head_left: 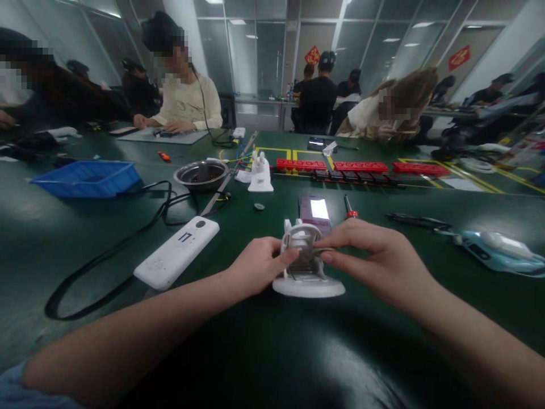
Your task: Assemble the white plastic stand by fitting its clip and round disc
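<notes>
A small white plastic stand (pixel 307 284) with a round base and a curved upper frame stands on the dark green table (pixel 272 352) in front of me. My left hand (pixel 259 266) grips its left side with closed fingers. My right hand (pixel 374 253) pinches its right side, thumb and fingers pressed on a thin grey metal piece at the stand's middle. Just behind the stand lies a phone (pixel 317 211) with a lit screen.
A white power bank (pixel 177 251) with a black cable (pixel 106 250) lies left. A blue tray (pixel 87 179), a metal bowl (pixel 201 174), a second white stand (pixel 260 174), a red-handled screwdriver (pixel 350 208), red trays (pixel 360 167) and tweezers (pixel 419 221) lie beyond. Several people sit around the table.
</notes>
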Tool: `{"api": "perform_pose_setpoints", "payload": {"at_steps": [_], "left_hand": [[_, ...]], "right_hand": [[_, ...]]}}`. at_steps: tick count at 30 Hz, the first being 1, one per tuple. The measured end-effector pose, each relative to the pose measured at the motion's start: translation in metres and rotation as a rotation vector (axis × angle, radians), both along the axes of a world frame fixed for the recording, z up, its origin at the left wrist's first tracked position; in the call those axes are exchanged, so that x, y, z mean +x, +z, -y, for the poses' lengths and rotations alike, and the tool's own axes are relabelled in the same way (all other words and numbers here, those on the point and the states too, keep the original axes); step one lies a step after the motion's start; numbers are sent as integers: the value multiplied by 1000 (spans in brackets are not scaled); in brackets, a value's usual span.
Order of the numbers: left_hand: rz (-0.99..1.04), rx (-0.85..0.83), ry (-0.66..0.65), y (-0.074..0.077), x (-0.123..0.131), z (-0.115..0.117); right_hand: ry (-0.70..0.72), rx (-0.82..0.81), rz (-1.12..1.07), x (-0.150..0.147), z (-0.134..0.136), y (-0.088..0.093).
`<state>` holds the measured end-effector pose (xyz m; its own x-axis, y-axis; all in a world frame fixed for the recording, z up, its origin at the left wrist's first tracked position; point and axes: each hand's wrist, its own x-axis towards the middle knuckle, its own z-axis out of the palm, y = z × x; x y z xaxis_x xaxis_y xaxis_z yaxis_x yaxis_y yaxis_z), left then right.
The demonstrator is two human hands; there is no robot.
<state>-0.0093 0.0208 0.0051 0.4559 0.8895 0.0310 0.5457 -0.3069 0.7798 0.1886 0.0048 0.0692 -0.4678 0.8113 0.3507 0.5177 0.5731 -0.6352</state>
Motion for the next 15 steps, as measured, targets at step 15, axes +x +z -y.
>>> {"api": "perform_pose_setpoints", "payload": {"at_steps": [15], "left_hand": [[-74, 15, 40, 18, 9, 9]], "right_hand": [[90, 539, 84, -11, -12, -32]]}}
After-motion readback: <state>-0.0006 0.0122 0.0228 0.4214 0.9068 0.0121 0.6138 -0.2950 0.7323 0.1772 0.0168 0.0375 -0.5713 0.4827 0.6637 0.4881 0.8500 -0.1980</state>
